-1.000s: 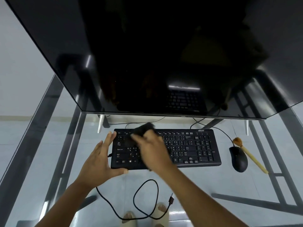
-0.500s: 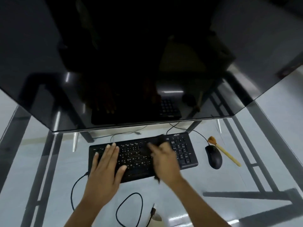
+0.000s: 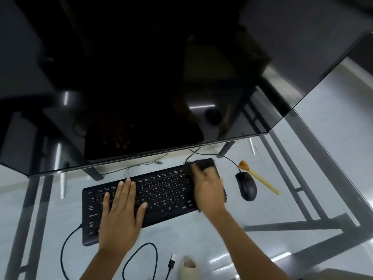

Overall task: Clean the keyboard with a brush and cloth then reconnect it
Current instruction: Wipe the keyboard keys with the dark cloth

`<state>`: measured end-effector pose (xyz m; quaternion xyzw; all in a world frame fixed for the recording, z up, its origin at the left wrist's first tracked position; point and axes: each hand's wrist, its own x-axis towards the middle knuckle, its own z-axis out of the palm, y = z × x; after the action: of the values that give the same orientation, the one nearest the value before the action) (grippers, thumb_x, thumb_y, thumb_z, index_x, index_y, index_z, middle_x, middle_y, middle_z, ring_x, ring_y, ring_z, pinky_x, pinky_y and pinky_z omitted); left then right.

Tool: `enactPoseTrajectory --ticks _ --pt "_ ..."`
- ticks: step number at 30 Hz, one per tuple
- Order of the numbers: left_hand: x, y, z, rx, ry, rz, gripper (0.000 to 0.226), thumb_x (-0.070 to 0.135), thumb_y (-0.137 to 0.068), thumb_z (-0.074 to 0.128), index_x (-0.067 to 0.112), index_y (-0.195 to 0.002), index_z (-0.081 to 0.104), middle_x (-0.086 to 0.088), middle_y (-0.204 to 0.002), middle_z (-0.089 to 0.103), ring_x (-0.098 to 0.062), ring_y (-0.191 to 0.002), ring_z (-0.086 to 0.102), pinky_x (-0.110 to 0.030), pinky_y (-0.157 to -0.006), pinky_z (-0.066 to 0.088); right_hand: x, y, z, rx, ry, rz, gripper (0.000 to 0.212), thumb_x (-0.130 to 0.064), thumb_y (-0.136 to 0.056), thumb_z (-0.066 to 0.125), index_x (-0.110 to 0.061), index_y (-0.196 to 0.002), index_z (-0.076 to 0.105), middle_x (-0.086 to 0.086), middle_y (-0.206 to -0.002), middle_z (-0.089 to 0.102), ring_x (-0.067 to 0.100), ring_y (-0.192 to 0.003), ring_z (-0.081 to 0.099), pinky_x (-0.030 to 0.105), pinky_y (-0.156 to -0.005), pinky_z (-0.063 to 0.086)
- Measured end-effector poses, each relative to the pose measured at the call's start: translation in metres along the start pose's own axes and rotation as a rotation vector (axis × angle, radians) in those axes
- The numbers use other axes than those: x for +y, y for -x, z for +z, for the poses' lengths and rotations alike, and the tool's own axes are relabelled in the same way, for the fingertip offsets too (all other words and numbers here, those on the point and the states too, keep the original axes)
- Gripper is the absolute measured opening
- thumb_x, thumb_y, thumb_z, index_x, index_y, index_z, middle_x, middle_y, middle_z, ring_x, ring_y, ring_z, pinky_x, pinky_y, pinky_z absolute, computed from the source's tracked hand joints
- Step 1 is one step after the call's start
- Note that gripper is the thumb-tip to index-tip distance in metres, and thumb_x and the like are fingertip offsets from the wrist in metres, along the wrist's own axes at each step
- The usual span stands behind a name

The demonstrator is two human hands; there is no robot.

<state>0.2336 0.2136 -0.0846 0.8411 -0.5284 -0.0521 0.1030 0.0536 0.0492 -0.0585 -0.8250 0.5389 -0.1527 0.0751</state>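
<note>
My left hand (image 3: 119, 214) lay flat on the left half of the black keyboard (image 3: 161, 190), palm down, the four fingers straight and close together and the thumb spread off to the right over the keys. My right hand (image 3: 207, 190) sat on the keyboard's right end, over the number-pad area, pressing a dark cloth (image 3: 203, 164) onto the keys. The cloth showed past my fingertips at the far right corner, and a bit of it peeked out under the heel of my hand. That hand was blurred, so I could not tell how my fingers were set on the cloth, only that they were laid over it.

The keyboard rested on the glass table (image 3: 302, 168), turned a little so its right end sat farther from me than its left. Its cable (image 3: 64, 253) left the left edge and looped across the glass near me, ending in a loose USB plug (image 3: 172, 261) lying unconnected by my sandalled foot (image 3: 187, 268), seen through the glass. Just right of the keyboard was a black mouse (image 3: 246, 185), and beside that, touching or nearly so, a wooden-handled brush (image 3: 260, 179) lay at an angle, bristles toward the monitor (image 3: 141, 77). The dark screen hung over the far side of the table and reflected my hands.
</note>
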Motion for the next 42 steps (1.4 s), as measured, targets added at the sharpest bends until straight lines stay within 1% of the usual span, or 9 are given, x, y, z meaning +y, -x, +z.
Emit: enactPoseTrajectory --ticks 4,11,14,19,26,32,35,39,42 --pt "0.000 0.000 0.000 -0.004 0.002 -0.006 0.067 0.052 -0.097 0.021 0.011 -0.151 0.024 -0.001 -0.159 0.019 -0.014 -0.148 0.006 -0.041 -0.120 -0.002 0.005 -0.025 0.002 0.063 -0.049 0.228 0.043 -0.006 -0.083 0.060 -0.014 -0.125 0.062 0.013 -0.087 0.052 0.033 -0.069 0.054 0.042 -0.065 0.046" --pt "0.000 0.000 -0.001 -0.017 0.006 -0.005 0.068 0.053 -0.097 0.020 0.011 -0.151 0.024 -0.001 -0.159 0.020 -0.013 -0.148 0.005 -0.040 -0.120 -0.002 -0.065 0.024 0.014 -0.207 -0.154 -0.391 0.048 -0.015 -0.085 0.057 -0.025 -0.132 0.054 0.004 -0.090 0.051 0.024 -0.078 0.052 0.036 -0.072 0.044" --pt "0.000 -0.002 -0.002 -0.026 0.009 0.004 0.069 0.055 -0.098 0.018 0.012 -0.152 0.021 0.001 -0.159 0.017 -0.012 -0.148 0.004 -0.040 -0.120 -0.001 -0.019 0.004 0.008 -0.089 -0.171 -0.101 0.026 -0.034 -0.092 0.047 -0.033 -0.112 0.064 0.004 -0.082 0.053 0.027 -0.072 0.051 0.037 -0.065 0.046" --pt "-0.004 0.001 -0.001 -0.030 -0.005 -0.001 0.069 0.056 -0.098 0.016 0.013 -0.152 0.021 0.001 -0.160 0.016 -0.012 -0.148 0.002 -0.041 -0.120 0.000 0.005 -0.011 0.002 0.023 -0.068 0.069 0.049 -0.004 -0.079 0.063 -0.015 -0.127 0.062 0.009 -0.084 0.051 0.029 -0.067 0.053 0.036 -0.064 0.041" --pt "-0.005 -0.001 -0.002 -0.010 0.020 0.008 0.069 0.055 -0.097 0.020 0.012 -0.151 0.024 0.000 -0.159 0.020 -0.012 -0.148 0.005 -0.039 -0.120 0.000 -0.024 0.040 0.006 -0.207 -0.129 -0.489 0.063 -0.012 -0.075 0.068 -0.025 -0.134 0.052 -0.001 -0.088 0.046 0.016 -0.072 0.048 0.031 -0.067 0.044" --pt "-0.004 0.000 0.000 -0.005 0.024 0.019 0.070 0.055 -0.097 0.021 0.011 -0.151 0.022 0.000 -0.159 0.018 -0.011 -0.148 0.003 -0.037 -0.120 -0.003 0.026 0.016 -0.009 -0.078 -0.130 0.005 0.056 -0.006 -0.084 0.061 -0.025 -0.136 0.053 0.006 -0.096 0.050 0.021 -0.071 0.040 0.037 -0.069 0.051" --pt "-0.005 0.000 0.000 -0.005 0.013 0.018 0.070 0.055 -0.097 0.020 0.010 -0.151 0.022 -0.001 -0.159 0.019 -0.011 -0.148 0.002 -0.038 -0.120 -0.003 0.005 0.034 -0.006 -0.058 -0.157 -0.074 0.060 -0.008 -0.076 0.074 -0.022 -0.132 0.057 0.003 -0.087 0.052 0.017 -0.066 0.042 0.032 -0.061 0.043" --pt "-0.002 -0.002 -0.001 -0.009 0.007 0.026 0.070 0.055 -0.097 0.020 0.010 -0.151 0.023 -0.001 -0.158 0.020 -0.013 -0.148 0.005 -0.039 -0.120 -0.001 -0.018 0.063 0.003 -0.290 -0.154 -0.517 0.066 -0.019 -0.071 0.075 -0.026 -0.132 0.052 0.001 -0.089 0.048 0.017 -0.074 0.050 0.030 -0.067 0.044" --pt "-0.003 -0.002 -0.002 -0.008 0.015 0.030 0.071 0.056 -0.097 0.020 0.011 -0.151 0.022 0.000 -0.159 0.018 -0.012 -0.148 0.005 -0.038 -0.120 -0.002 0.008 0.042 -0.003 -0.246 -0.194 -0.312 0.025 -0.043 -0.092 0.054 -0.033 -0.114 0.060 -0.007 -0.089 0.048 0.013 -0.077 0.046 0.040 -0.073 0.051"
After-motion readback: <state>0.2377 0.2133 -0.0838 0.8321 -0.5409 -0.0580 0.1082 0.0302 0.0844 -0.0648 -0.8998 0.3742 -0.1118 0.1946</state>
